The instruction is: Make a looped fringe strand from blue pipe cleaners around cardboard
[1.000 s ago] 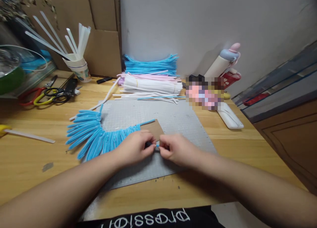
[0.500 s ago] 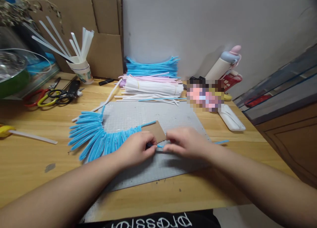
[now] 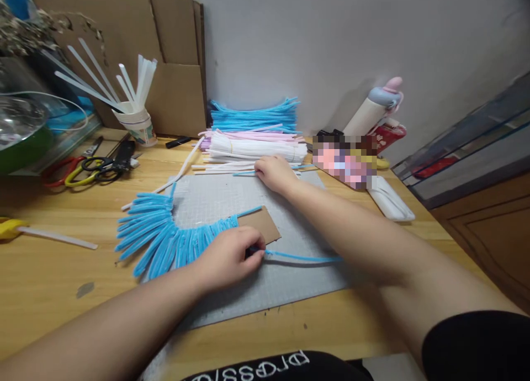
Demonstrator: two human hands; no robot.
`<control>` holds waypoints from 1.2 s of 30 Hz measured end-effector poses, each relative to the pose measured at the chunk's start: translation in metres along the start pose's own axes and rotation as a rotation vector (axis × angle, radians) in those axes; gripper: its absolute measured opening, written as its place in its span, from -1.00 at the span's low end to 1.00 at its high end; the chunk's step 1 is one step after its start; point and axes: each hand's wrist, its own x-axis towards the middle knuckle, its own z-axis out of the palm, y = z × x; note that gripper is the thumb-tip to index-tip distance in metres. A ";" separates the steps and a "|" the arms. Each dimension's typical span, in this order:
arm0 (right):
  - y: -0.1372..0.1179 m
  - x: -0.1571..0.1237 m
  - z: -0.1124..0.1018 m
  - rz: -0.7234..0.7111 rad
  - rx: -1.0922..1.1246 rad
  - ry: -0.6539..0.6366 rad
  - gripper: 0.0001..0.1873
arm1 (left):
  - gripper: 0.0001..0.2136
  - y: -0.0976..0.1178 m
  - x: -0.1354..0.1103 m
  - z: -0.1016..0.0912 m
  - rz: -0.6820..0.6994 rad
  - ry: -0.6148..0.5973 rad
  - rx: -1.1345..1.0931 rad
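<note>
My left hand [image 3: 232,257] is closed over the near edge of a small cardboard piece [image 3: 265,226], pinching a blue pipe cleaner [image 3: 302,257] whose loose length runs right across the grey cutting mat [image 3: 290,287]. Left of it curves a fringe of looped blue pipe cleaners [image 3: 153,237], partly covered by that hand. Farther back, my right hand [image 3: 275,174] has its fingers closed at a single blue pipe cleaner [image 3: 243,174], by the mat's far edge. The exact grip of its fingertips is hard to see.
Bundles of blue [image 3: 252,116] and white pipe cleaners [image 3: 252,148] lie against the wall. Scissors [image 3: 86,171], a paper cup of white sticks [image 3: 136,124] and a glue gun [image 3: 10,229] are on the left. A bottle [image 3: 364,113] and tissue pack [image 3: 391,199] stand right.
My right hand has let go of the pipe cleaner beside my left hand and reached forward to the single blue one at the back. My left hand stays nearly in place.
</note>
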 end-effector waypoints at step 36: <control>-0.038 -0.201 -0.087 0.773 1.881 -0.347 -0.71 | -0.92 0.001 0.002 0.002 -0.068 0.063 -0.015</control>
